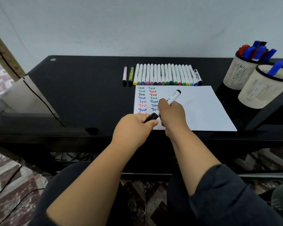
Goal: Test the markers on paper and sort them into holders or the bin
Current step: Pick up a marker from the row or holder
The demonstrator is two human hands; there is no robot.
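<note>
We see the right hand (171, 115) gripping a white marker (173, 97) tilted over the paper (201, 110), its black end pointing up and away. The left hand (134, 126) pinches a black cap (152, 117) just beside it. The sheet carries 2 columns of coloured "Test" words. Behind the sheet, a row of white markers (163, 74) lies side by side on the black desk (82, 88). At the right stand 2 mesh holders (258, 88), both with blue-capped markers.
</note>
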